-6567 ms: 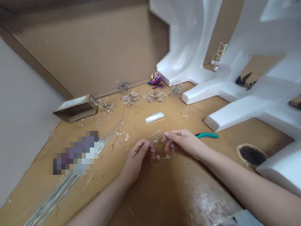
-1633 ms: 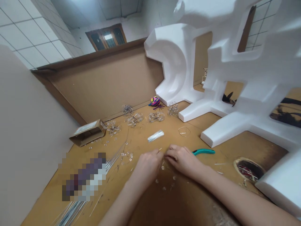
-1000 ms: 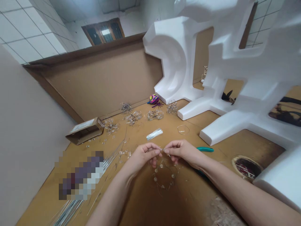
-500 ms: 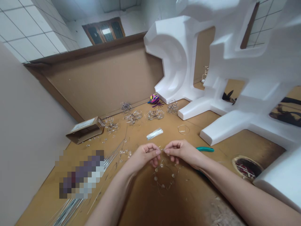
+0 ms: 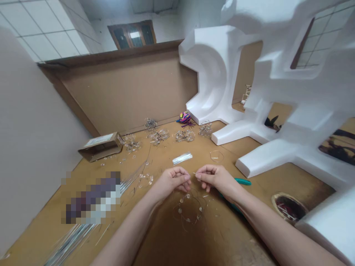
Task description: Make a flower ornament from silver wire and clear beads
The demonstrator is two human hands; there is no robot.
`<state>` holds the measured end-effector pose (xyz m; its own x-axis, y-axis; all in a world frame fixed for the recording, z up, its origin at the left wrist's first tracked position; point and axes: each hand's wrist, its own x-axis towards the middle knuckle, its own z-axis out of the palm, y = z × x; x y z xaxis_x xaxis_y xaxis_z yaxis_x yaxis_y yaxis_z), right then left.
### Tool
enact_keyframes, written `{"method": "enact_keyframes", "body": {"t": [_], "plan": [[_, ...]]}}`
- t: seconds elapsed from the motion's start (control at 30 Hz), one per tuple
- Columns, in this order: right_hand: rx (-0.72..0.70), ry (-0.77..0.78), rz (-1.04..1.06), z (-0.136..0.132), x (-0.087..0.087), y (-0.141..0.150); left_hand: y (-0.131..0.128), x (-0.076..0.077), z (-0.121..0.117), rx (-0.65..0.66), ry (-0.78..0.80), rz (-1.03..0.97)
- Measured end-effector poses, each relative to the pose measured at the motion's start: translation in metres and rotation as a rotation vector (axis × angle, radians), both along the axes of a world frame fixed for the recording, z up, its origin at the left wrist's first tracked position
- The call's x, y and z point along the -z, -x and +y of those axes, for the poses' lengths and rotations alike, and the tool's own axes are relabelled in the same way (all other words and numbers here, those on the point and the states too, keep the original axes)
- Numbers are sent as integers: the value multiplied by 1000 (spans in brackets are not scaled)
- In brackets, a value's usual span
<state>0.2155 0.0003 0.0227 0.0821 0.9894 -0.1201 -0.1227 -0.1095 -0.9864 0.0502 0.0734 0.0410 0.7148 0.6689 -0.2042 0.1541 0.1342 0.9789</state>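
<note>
My left hand [image 5: 177, 180] is closed in a pinch. Thin wire from a loop strung with clear beads [image 5: 188, 196] runs up to its fingers, and the loop hangs just below. Across a small gap, my right hand [image 5: 210, 177] pinches a thin piece of wire, whose short end sticks out towards the left fingertips. Pliers with green handles [image 5: 243, 181] lie partly hidden under my right wrist. Beyond my hands is a bundle of short silvery wires [image 5: 182, 158], with a bare wire ring [image 5: 215, 158] to its right.
Several beaded wire clusters [image 5: 158, 136] stand along the back, near a colourful ball-shaped object [image 5: 184, 117]. An open cardboard box [image 5: 101, 146] sits at left. Loose clear beads [image 5: 146, 177] and long wires [image 5: 73, 242] lie left of my arm. White moulded foam [image 5: 257, 162] fills the right.
My hands have drawn slightly apart, leaving a gap between fingertips that nearly met before. The view has shifted a little, and more of the pliers shows under my right wrist.
</note>
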Motion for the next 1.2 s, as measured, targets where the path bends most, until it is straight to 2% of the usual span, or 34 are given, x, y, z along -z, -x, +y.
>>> {"method": "enact_keyframes", "body": {"t": [0.17,0.33,0.47,0.6,0.73,0.87,0.97,1.03,1.13,1.2], "plan": [[28,-19,30,-1,-3,2,1,1,0,54,-4,-60],[-15,-32,-119,0,-1,1,-3,-1,-3,58,-53,-21],[-8,-81,-117,0,0,2,-6,-1,-5,16,-90,3],[-62,-106,-68,-2,0,0,-6,-2,-5,-37,-173,58],[-101,-110,-40,-3,4,1,-9,1,-7,-72,-253,-11],[-99,-107,-103,-2,5,4,-12,5,-8,-80,-271,-34],[-83,-115,-161,-7,-2,1,-10,4,-6,-83,-294,-29],[-57,-124,-319,-16,-8,-7,-6,3,-3,-75,-303,-19],[-5,-117,-912,-40,-16,-24,0,0,0,-51,-303,3],[-29,-67,-1242,-56,-17,-35,2,-1,1,-38,-296,7]]}}
